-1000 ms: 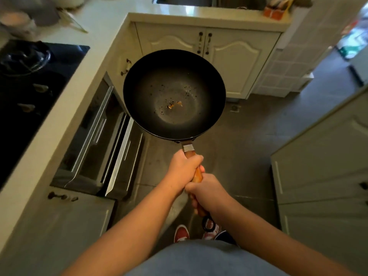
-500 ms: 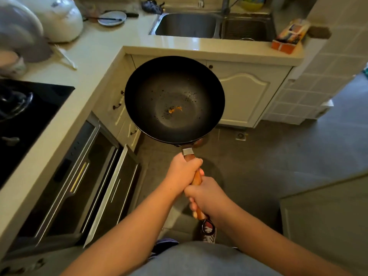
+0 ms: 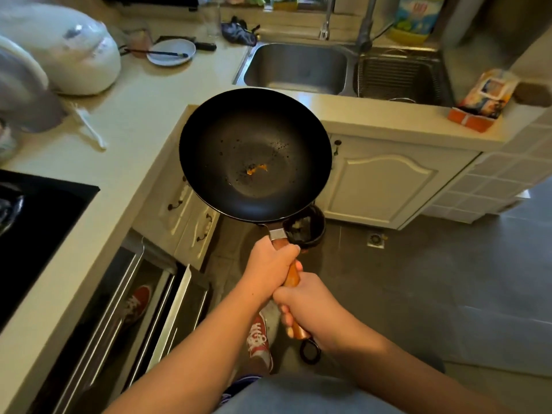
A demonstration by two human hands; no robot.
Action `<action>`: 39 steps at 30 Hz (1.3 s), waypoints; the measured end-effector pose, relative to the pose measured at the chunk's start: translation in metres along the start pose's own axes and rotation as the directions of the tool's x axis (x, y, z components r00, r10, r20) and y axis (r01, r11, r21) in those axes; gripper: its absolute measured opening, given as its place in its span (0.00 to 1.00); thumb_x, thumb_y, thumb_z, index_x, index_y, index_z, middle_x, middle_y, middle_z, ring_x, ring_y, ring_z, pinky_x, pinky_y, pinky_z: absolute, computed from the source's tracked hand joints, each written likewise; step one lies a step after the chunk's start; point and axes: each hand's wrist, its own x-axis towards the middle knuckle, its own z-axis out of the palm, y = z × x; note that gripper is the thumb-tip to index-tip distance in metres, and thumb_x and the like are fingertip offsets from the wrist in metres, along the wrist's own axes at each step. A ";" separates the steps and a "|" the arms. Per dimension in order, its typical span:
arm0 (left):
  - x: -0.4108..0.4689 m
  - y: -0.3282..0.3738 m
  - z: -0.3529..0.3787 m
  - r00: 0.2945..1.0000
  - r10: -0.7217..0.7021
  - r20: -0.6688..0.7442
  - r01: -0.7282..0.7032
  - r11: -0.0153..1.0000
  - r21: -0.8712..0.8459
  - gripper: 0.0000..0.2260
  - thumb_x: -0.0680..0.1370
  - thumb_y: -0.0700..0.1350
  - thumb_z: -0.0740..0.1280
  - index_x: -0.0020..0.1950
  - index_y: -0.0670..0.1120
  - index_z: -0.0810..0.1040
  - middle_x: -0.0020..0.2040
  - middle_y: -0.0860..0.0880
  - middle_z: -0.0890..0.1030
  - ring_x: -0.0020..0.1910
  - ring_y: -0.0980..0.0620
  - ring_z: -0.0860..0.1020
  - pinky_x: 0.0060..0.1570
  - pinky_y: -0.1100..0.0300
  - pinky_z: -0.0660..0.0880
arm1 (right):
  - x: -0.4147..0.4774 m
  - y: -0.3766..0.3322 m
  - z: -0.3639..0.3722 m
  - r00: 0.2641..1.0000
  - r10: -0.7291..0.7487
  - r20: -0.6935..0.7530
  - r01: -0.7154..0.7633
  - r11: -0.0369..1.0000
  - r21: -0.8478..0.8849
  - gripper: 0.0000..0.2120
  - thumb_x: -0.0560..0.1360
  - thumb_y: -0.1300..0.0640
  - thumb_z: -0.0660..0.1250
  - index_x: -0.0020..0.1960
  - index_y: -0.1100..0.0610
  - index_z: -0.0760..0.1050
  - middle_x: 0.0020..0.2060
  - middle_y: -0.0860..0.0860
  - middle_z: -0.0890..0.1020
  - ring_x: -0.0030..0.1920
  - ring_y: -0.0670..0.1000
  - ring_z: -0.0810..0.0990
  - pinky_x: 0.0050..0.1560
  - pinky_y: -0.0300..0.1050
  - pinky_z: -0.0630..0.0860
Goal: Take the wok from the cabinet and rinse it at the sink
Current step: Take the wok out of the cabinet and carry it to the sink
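Fingers (image 3: 291,252) of both hands are clamped on the handle (image 3: 292,274), left hand (image 3: 270,268) ahead of right hand (image 3: 310,309). The wok (image 3: 255,153) is held level before the counter, short of the sink (image 3: 298,67). Carrying is judged under way; lifting over the edge is called for next.

Round black metal wok (image 3: 255,153) with orange specks and an orange-brown wooden handle (image 3: 292,274); grey steel sink (image 3: 297,68) far; cream countertop (image 3: 143,115) and cabinet doors (image 3: 385,180); red-and-white shoe (image 3: 259,339) near; white plate (image 3: 171,52) far left.
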 end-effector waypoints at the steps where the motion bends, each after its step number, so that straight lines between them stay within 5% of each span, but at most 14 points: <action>1: 0.016 0.007 -0.008 1.000 -0.004 0.012 0.004 1.000 -0.003 0.01 0.76 0.44 0.68 0.46 0.48 0.78 0.28 0.52 0.83 0.30 0.57 0.83 0.30 0.64 0.77 | 0.013 -0.011 0.003 1.000 -0.002 -0.003 0.002 1.000 0.013 0.04 0.68 0.67 0.62 0.38 0.60 0.72 0.26 0.53 0.72 0.24 0.49 0.71 0.31 0.46 0.69; 6: 0.084 0.044 -0.049 0.998 0.000 0.070 0.000 1.000 0.002 0.02 0.76 0.42 0.69 0.47 0.47 0.76 0.26 0.54 0.82 0.28 0.60 0.82 0.28 0.66 0.76 | 0.069 -0.069 0.018 1.000 0.011 0.007 -0.011 0.997 0.083 0.08 0.69 0.67 0.64 0.34 0.56 0.73 0.24 0.49 0.72 0.23 0.45 0.71 0.24 0.38 0.69; 9: 0.121 0.066 -0.065 0.995 0.021 0.101 -0.023 0.999 0.026 0.02 0.77 0.42 0.68 0.47 0.45 0.78 0.28 0.51 0.83 0.31 0.55 0.83 0.36 0.59 0.77 | 0.096 -0.102 0.021 1.000 -0.003 -0.008 0.003 0.995 0.099 0.03 0.69 0.63 0.66 0.40 0.57 0.76 0.27 0.49 0.74 0.23 0.45 0.73 0.24 0.38 0.71; 14: 0.173 0.101 -0.066 0.996 0.028 0.085 -0.035 0.996 0.078 0.03 0.76 0.43 0.68 0.43 0.45 0.79 0.30 0.49 0.83 0.29 0.57 0.82 0.35 0.60 0.75 | 0.131 -0.146 0.010 0.999 0.017 -0.045 -0.009 0.985 0.174 0.02 0.72 0.64 0.66 0.45 0.60 0.76 0.29 0.52 0.74 0.24 0.46 0.73 0.25 0.41 0.72; 20: 0.240 0.136 -0.054 0.996 -0.043 0.082 0.034 0.993 0.111 0.08 0.75 0.46 0.69 0.51 0.45 0.77 0.42 0.43 0.84 0.41 0.49 0.84 0.44 0.53 0.80 | 0.179 -0.187 -0.025 0.999 0.023 -0.035 -0.016 0.985 0.174 0.04 0.73 0.63 0.66 0.48 0.62 0.76 0.30 0.52 0.74 0.25 0.46 0.74 0.27 0.41 0.75; 24: 0.276 0.161 -0.041 0.996 -0.033 0.079 0.025 0.995 0.097 0.07 0.74 0.44 0.69 0.50 0.42 0.78 0.38 0.45 0.85 0.33 0.54 0.84 0.33 0.61 0.78 | 0.212 -0.209 -0.053 1.000 -0.002 -0.007 0.003 0.985 0.172 0.05 0.73 0.63 0.66 0.48 0.62 0.76 0.29 0.51 0.75 0.25 0.46 0.74 0.27 0.40 0.74; 29: 0.323 0.201 -0.027 0.997 -0.072 0.041 0.069 0.995 0.070 0.04 0.76 0.43 0.69 0.49 0.44 0.78 0.40 0.45 0.84 0.38 0.50 0.84 0.44 0.53 0.82 | 0.257 -0.246 -0.092 0.998 0.014 0.056 -0.022 0.989 0.144 0.04 0.73 0.61 0.67 0.47 0.60 0.77 0.28 0.49 0.75 0.24 0.44 0.75 0.27 0.39 0.76; 35: 0.376 0.244 -0.028 0.996 -0.085 -0.030 0.087 0.992 0.087 0.07 0.75 0.44 0.69 0.49 0.41 0.78 0.44 0.40 0.84 0.41 0.45 0.84 0.44 0.50 0.79 | 0.307 -0.300 -0.119 0.993 0.062 0.101 -0.075 0.989 0.125 0.02 0.72 0.62 0.66 0.45 0.60 0.75 0.28 0.51 0.73 0.23 0.47 0.72 0.25 0.41 0.72; 39: 0.413 0.263 -0.030 0.997 -0.048 -0.062 0.055 0.991 0.119 0.06 0.73 0.42 0.68 0.41 0.39 0.78 0.38 0.38 0.82 0.35 0.46 0.80 0.41 0.48 0.79 | 0.341 -0.326 -0.128 0.990 0.100 0.100 -0.111 0.988 0.104 0.04 0.70 0.61 0.66 0.45 0.58 0.75 0.27 0.50 0.74 0.23 0.47 0.72 0.26 0.40 0.71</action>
